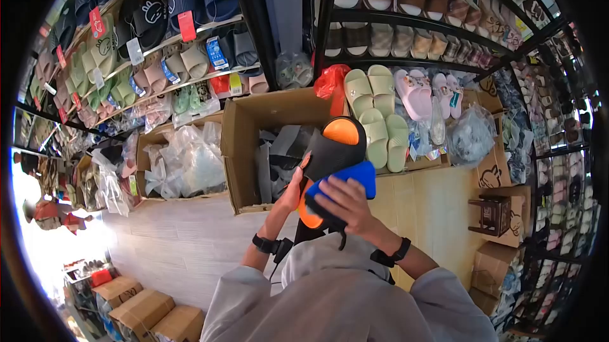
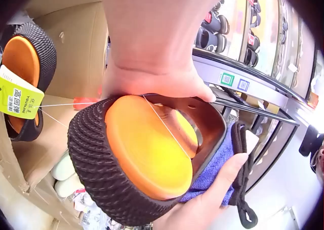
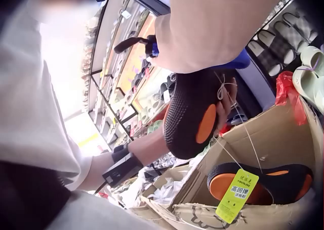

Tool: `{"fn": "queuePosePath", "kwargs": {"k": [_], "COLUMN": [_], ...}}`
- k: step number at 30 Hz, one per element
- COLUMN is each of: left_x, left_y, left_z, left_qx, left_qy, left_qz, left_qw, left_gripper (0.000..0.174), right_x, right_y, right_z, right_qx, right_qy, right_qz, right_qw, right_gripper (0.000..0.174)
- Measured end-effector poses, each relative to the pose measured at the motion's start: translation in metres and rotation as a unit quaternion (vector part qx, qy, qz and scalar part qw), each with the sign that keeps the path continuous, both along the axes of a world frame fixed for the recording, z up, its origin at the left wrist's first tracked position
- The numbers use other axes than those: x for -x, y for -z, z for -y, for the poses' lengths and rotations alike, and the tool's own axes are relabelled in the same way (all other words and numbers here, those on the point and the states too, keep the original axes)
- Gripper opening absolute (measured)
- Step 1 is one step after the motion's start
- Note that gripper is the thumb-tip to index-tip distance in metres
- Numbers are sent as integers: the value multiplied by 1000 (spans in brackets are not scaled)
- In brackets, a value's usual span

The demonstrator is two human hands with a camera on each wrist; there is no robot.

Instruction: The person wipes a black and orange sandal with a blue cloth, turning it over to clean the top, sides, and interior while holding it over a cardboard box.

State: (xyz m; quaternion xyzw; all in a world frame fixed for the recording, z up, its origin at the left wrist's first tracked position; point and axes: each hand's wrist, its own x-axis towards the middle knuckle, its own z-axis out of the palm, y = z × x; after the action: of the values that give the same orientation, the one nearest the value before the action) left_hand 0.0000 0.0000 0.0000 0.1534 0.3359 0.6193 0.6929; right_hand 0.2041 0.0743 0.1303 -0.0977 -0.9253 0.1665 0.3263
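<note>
Two black slippers with orange insoles are in front of me, one slipper (image 2: 147,149) in my hands near the box (image 1: 244,180), by its near right corner, the other slipper (image 1: 342,133) over its right edge, with a green tag (image 3: 237,195) on it. My left hand (image 1: 290,193) has its fingers curled round the held one; my right hand (image 1: 347,206) pinches a blue cloth (image 1: 361,178) against it, thumb along the fabric. Thin string (image 3: 248,134) runs between the pair.

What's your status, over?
Left hand grips black-and-orange slipper. Right hand holds blue cloth against it. Thin string crosses the slipper's orange insole.
</note>
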Motion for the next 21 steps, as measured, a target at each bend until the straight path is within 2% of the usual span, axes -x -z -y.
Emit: {"fn": "queuePosePath", "kwargs": {"k": [1,2,5,6,10,13,15,18,21], "left_x": [3,1,-7,-7,-11,-21,-23,-23,-28], "left_y": [-1,-2,-20,-25,-34,-29,-27,-21,-26], "left_z": [-1,-2,-7,-5,-12,-23,-28,-37,-42], "left_qx": [-30,-51,-108,-90,-78,-52,-44,-41,-47], "left_qy": [10,-21,-45,-52,-53,-81,-93,-80,-74], "left_qz": [-3,-24,-85,-84,-80,-96,-127,-97,-86], "left_qw": [999,998,989,991,992,991,987,991,992], "left_gripper": [91,98,107,118,128,127,124,121,117], "right_x": [1,2,-13,-10,-3,-3,-9,-15,-22], "right_y": [-2,-3,-11,-11,-11,-20,-15,-20,-18], "right_z": [0,-6,-31,-33,-59,-48,-40,-35,-61], "right_qx": [-15,-72,-72,-18,64,56,38,11,-7], "right_qy": [-35,-63,-40,6,173,141,60,-49,-54], "right_qz": [20,23,34,-15,-91,-57,-10,29,12], "right_qw": [999,995,996,1000,979,987,997,998,998], "right_gripper": [46,45,44,46,57,56,56,56,55]}}
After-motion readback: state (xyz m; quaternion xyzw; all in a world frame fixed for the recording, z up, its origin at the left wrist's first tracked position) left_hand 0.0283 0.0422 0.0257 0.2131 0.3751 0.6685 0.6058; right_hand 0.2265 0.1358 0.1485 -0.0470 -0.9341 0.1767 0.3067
